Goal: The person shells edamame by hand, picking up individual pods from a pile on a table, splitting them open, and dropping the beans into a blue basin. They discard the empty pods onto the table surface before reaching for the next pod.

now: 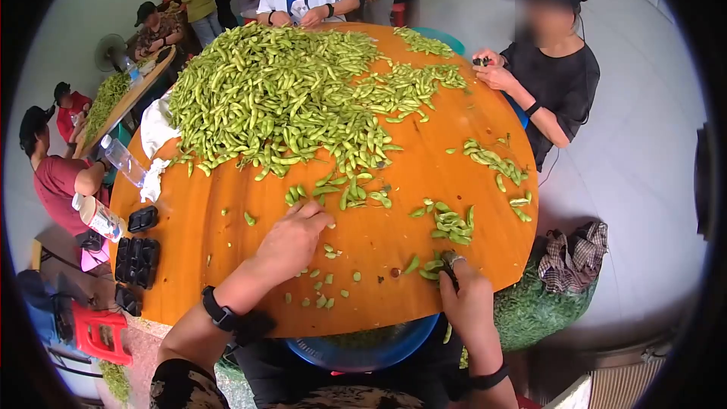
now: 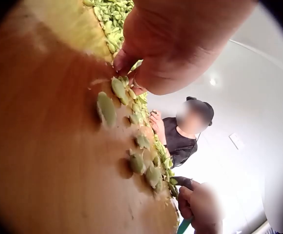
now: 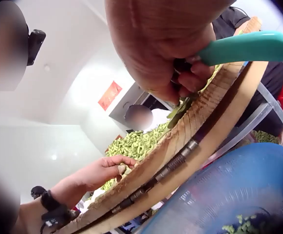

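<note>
My left hand (image 1: 291,241) bends its fingers down to the wooden table at the near side of loose green pods (image 1: 356,191). In the left wrist view, thumb and fingertips of this hand (image 2: 180,46) come close together over the pods; whether they pinch one is unclear. Shelled beans (image 1: 329,279) lie scattered below it. At the near right edge, my right hand (image 1: 469,303) grips a tool whose teal handle (image 3: 251,48) sticks out behind the fist. Its dark blade (image 2: 183,182) is beside a few pods (image 1: 432,265).
A large pod heap (image 1: 265,91) covers the table's far left. Small pod piles (image 1: 453,225) lie to the right. Black trays (image 1: 137,261) and a bottle (image 1: 123,160) stand left. A blue basin (image 1: 371,350) is below the near edge. Other people sit around.
</note>
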Tool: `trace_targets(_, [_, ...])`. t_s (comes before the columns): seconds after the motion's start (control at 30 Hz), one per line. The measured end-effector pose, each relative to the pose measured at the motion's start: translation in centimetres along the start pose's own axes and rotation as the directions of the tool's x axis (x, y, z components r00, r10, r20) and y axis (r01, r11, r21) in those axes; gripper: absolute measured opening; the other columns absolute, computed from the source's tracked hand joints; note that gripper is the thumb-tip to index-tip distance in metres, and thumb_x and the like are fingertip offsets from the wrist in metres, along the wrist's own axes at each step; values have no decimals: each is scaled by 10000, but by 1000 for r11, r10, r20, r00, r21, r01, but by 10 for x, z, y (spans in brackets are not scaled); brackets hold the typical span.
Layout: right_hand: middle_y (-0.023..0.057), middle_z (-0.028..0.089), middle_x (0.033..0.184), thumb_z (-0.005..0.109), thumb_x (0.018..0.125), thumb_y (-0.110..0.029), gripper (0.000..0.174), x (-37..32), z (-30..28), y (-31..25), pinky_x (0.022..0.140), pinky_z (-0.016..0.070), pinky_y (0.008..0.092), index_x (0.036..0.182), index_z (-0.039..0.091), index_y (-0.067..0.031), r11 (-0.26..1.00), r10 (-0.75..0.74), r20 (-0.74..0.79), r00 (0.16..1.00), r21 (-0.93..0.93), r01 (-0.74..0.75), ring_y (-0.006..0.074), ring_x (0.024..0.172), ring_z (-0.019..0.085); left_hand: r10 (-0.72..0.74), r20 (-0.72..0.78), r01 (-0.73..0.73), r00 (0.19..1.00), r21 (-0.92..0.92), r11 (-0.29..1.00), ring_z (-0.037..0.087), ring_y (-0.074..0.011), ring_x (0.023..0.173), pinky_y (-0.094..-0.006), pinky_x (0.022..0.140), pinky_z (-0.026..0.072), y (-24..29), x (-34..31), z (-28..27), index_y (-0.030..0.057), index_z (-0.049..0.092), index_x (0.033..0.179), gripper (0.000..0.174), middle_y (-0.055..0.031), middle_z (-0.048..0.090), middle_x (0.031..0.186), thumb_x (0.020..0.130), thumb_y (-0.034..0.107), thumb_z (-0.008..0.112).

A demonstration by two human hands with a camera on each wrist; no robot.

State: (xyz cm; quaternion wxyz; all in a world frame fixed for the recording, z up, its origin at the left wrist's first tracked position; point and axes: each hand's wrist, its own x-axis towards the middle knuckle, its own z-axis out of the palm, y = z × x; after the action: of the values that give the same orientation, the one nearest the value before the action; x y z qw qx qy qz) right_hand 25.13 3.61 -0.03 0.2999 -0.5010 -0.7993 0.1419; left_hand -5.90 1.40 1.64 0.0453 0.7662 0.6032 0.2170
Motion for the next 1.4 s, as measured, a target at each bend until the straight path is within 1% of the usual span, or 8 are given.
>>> trace_targets(0.2, [211, 615, 751, 661, 803, -90, 136, 0, 0, 0, 552, 479, 439, 902, 602, -18, 988, 97, -3, 995, 117, -96, 396, 673, 612, -109, 28, 112, 994, -284, 952, 568, -345, 940, -390, 800, 480, 15, -32, -5, 63, 621, 980, 236, -131, 560, 1038, 793, -69, 564])
trace_targets(0.57, [202, 576, 682, 628, 828, -52, 98, -1, -4, 6, 553, 455, 383, 879, 574, 11, 976, 70, -30, 997, 207, -62, 371, 623, 593, -42, 31, 51, 999, -382, 923, 572, -273, 878, -351, 742, 481, 61, -61, -15, 76, 675, 919, 194, -87, 602, 912, 760, -30, 640])
trace_targets(0.73, [176, 573, 666, 616, 833, -55, 97, 3, -6, 8, 553, 456, 349, 891, 577, 12, 904, 148, 42, 988, 400, -152, 297, 577, 581, -266, 109, 287, 958, -336, 897, 602, -293, 772, -369, 684, 491, 66, 2, -23, 51, 639, 959, 177, -112, 597, 840, 790, 1, 617])
trace_targets(0.77, [166, 580, 671, 613, 836, -53, 98, 3, -8, 7, 554, 457, 336, 904, 586, 12, 894, 161, 51, 986, 415, -168, 266, 574, 579, -185, 47, 191, 982, -287, 939, 605, -356, 811, -438, 693, 493, 65, 19, -18, 46, 611, 914, 92, -140, 590, 855, 839, 100, 599])
trace_targets(0.87, [152, 599, 683, 610, 841, -50, 99, 4, -10, 6, 555, 463, 320, 918, 601, 11, 893, 177, 69, 982, 408, -189, 220, 576, 588, 9, -18, -12, 1000, -187, 982, 610, -342, 807, -423, 696, 497, 61, 71, 6, 46, 624, 953, 138, -128, 587, 886, 817, 65, 607])
trace_targets(1.1, [117, 588, 651, 618, 851, -56, 98, 3, -12, 9, 533, 458, 301, 928, 606, 3, 889, 184, 87, 979, 411, -204, 167, 555, 576, 171, 129, -155, 977, -128, 980, 617, -364, 858, -459, 725, 500, 66, 139, 79, 54, 609, 1004, 197, -142, 576, 952, 811, 28, 578])
trace_targets(1.33, [101, 583, 643, 628, 850, -61, 73, 1, -12, 11, 526, 450, 289, 891, 596, -9, 856, 234, 116, 965, 446, -261, 162, 538, 560, 73, 87, -69, 994, -47, 997, 612, -380, 830, -441, 719, 503, 63, 137, 66, 21, 564, 900, 102, -165, 586, 897, 805, -13, 549])
trace_targets(1.4, [101, 582, 643, 626, 849, -59, 70, 1, -13, 11, 527, 449, 289, 891, 600, -10, 848, 242, 140, 960, 451, -280, 159, 538, 556, 64, -118, -89, 991, -224, 971, 605, -372, 793, -422, 699, 498, 63, 122, 39, 14, 565, 917, 120, -162, 589, 886, 808, -29, 537])
